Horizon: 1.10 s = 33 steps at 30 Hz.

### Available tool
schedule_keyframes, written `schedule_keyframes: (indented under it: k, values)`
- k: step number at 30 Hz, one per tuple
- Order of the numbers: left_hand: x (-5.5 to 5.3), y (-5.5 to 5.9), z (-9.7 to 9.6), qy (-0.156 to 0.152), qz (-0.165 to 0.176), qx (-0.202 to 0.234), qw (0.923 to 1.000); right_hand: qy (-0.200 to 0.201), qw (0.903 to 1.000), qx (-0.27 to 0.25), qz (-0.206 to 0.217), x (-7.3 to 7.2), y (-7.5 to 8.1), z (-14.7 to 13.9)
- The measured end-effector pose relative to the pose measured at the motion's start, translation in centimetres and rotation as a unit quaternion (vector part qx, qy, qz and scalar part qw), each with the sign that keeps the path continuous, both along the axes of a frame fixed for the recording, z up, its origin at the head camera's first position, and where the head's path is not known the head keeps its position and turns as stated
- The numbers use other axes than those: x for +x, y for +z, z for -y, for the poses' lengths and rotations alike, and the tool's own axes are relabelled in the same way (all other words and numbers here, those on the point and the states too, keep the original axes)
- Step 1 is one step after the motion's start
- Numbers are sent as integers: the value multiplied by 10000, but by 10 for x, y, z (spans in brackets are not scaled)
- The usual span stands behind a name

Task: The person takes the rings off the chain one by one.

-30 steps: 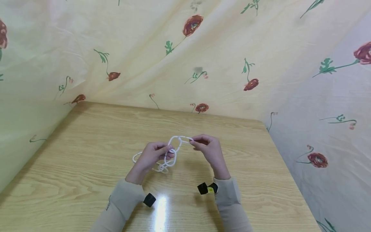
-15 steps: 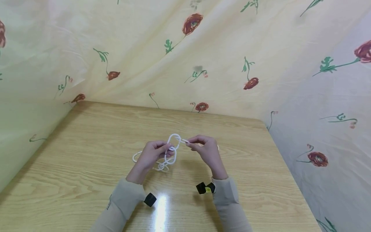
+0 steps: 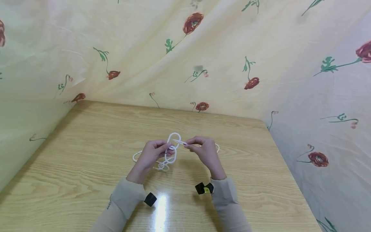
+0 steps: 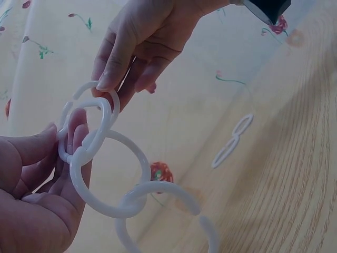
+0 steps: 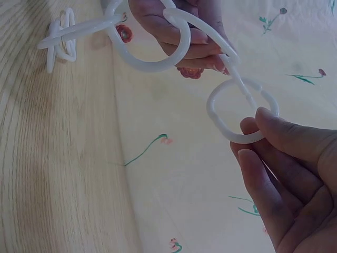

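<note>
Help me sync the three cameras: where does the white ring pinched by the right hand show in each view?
Head: white ring at centre, between both hands.
Left wrist: upper left, under the right hand.
Right wrist: right of centre, above the thumb.
Shared landmark: the ring chain held by the left hand.

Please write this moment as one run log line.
left hand: grips white plastic ring chain | right hand: pinches end ring | wooden table: loose rings
</note>
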<state>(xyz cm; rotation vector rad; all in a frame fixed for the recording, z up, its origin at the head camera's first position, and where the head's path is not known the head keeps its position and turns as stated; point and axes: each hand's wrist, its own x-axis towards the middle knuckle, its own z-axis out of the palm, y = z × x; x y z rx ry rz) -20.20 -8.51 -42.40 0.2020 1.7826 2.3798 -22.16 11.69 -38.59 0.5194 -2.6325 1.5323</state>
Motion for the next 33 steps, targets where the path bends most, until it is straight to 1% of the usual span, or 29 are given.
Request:
schedule_keyframes:
  k: [5,13,21,26,29,33]
  values:
    - [0,1,0,-18,4,22,10000,-38,9999,140,-42,0,-1,1]
    - [-2,0,-2,141,95,-138,9998,-9,9996,262,-45,-1,-2,2]
    - [-3,-1,-1,181,91,-204,9996,-21,9994,357,-6,-1,-3,2]
    - [-2,-1,-1,147,39,-192,9997,9,9994,332,68,-2,-3,2]
    - [-2,-1,-1,154,64,-172,9997,37,9995,285,108,-2,-3,2]
    - [-2,-1,-1,137,39,-233,9996,51,9996,215,202,-1,-3,3]
